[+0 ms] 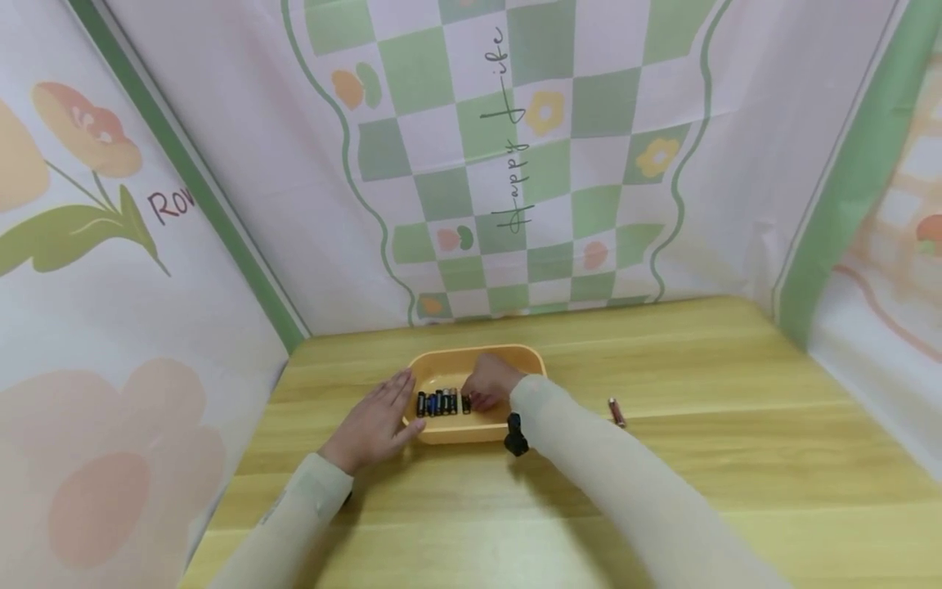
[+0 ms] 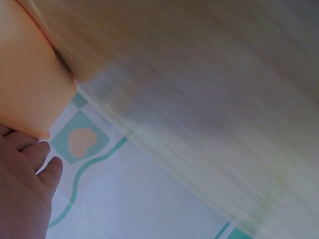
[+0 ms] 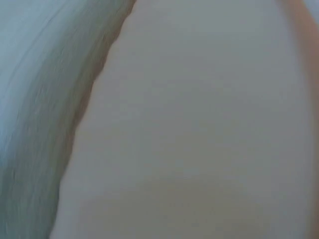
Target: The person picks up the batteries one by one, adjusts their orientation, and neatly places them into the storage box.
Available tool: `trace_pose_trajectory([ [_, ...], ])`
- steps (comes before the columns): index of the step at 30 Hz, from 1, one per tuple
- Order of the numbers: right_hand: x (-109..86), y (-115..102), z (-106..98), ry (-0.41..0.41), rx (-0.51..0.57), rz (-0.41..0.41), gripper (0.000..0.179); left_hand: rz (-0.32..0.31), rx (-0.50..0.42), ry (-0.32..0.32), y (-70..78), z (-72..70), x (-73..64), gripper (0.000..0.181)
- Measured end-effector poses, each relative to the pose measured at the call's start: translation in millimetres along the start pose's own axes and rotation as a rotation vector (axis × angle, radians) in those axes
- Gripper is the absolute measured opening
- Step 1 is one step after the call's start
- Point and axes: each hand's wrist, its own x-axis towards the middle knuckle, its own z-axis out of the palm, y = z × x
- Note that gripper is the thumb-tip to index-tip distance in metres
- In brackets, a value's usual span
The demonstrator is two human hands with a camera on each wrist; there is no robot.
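Observation:
A shallow orange-yellow plastic basin (image 1: 471, 352) stands on the wooden table. Inside it, toward the left, several small batteries (image 1: 438, 402) lie side by side in a row. My left hand (image 1: 377, 424) rests against the basin's left end, fingers fairly straight along the rim and thumb at the near corner; the left wrist view shows its fingertips touching the rim. Reaching into the basin, my right hand (image 1: 491, 383) has curled fingers and pinches a dark battery (image 1: 466, 403) just right of the row. Its fingertips are partly hidden. The right wrist view holds mostly sleeve and a blurred pale surface.
One reddish battery (image 1: 616, 412) lies alone on the wooden table (image 1: 699, 360), right of the basin. A printed cloth (image 1: 545, 164) with green checks hangs behind the table's far edge. More printed cloth (image 1: 110, 327) hangs on the left side.

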Motion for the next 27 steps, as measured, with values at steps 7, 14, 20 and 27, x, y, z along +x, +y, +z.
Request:
trace_pose_trajectory([
  [7,-10.5,-6.1,-17.4,-0.014,-0.081,-0.056,0.016,-0.001,0.002,0.002,1.6,-2.6,-0.6,0.081],
  [14,-29.0,-15.3,-32.9,-0.002,-0.063,-0.037,0.021,-0.001,-0.017,-0.025,6.1,-10.0,-2.0,0.082],
  [20,-43.1,-16.6,-49.6,0.005,-0.089,-0.051,0.023,0.010,-0.011,-0.003,4.9,-8.1,-1.9,0.081],
  [27,-58.3,-10.9,-67.7,0.015,-0.111,-0.060,0.022,0.006,-0.008,-0.011,2.2,-3.5,-1.5,0.081],
])
